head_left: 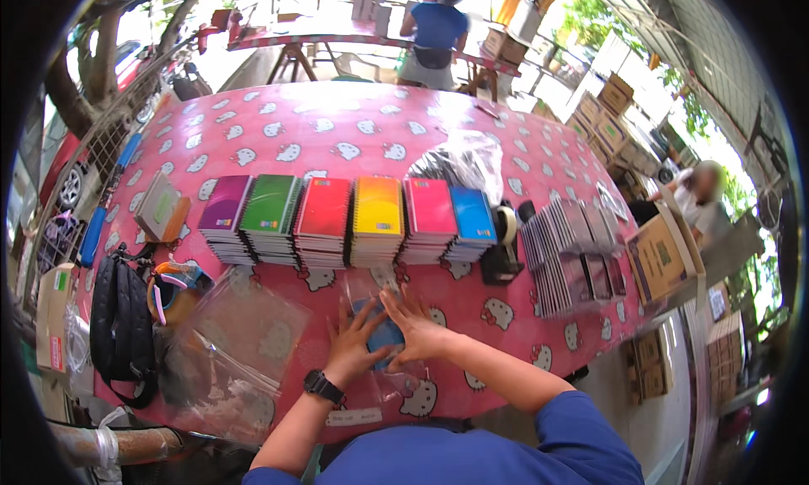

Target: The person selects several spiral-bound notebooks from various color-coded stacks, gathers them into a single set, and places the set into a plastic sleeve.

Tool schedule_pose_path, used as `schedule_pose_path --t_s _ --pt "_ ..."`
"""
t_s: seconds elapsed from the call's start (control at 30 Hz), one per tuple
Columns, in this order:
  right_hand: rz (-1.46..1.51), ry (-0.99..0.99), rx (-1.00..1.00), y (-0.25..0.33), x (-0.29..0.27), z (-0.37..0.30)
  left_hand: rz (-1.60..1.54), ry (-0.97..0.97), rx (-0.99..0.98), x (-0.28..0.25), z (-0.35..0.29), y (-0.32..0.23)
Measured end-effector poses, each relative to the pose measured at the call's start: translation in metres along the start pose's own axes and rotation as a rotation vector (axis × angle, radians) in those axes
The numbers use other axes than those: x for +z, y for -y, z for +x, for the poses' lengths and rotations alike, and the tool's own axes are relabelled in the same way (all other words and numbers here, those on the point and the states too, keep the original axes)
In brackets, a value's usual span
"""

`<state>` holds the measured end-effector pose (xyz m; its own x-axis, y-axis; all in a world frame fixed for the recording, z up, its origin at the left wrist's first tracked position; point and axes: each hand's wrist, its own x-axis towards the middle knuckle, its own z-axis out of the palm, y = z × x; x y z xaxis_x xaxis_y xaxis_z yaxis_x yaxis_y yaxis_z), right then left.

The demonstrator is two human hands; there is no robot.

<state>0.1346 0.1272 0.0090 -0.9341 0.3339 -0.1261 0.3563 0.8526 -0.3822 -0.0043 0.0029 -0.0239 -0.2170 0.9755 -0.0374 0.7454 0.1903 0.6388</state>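
A blue notebook (385, 335) lies on the pink patterned tablecloth in front of me, with a clear plastic sleeve (358, 284) around or beneath it; I cannot tell which. My left hand (356, 343) rests over its left side, fingers spread. From the right, my right hand (415, 326) reaches over its other side with fingers stretched out, near the left fingertips. Both hands partly hide the notebook. Beyond them stand stacks of spiral notebooks: purple (226, 205), green (268, 205), red (323, 205), yellow (377, 207), pink (431, 205) and a lower blue stack (474, 215).
Clear plastic bags (244, 333) lie at left, beside a black bag (122, 325). A tape dispenser (503, 257), wrapped notebook packs (560, 257) and a cardboard box (661, 253) are at right. Crumpled plastic (472, 160) lies behind the stacks. Two other people are farther off.
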Motion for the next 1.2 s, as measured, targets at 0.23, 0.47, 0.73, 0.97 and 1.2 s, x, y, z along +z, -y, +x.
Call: schedule_pose_path --t_s 0.23,0.47,0.73,0.97,1.2 --pt "0.365 -1.212 0.389 -0.115 -0.088 -0.046 -0.044 -0.051 0.007 0.000 -0.005 -0.001" --pt "0.564 -0.984 0.791 -0.222 -0.071 -0.056 -0.051 -0.043 0.024 0.003 -0.001 -0.004" --pt "0.875 -1.326 0.459 -0.182 -0.045 -0.087 -0.062 -0.073 0.036 0.007 0.000 0.002" --pt "1.521 -0.534 0.711 -0.159 -0.004 -0.062 -0.085 -0.047 0.035 0.007 0.002 0.000" --pt "1.041 -0.055 0.317 0.003 -0.032 0.020 -0.150 -0.067 -0.026 0.007 0.002 0.004"
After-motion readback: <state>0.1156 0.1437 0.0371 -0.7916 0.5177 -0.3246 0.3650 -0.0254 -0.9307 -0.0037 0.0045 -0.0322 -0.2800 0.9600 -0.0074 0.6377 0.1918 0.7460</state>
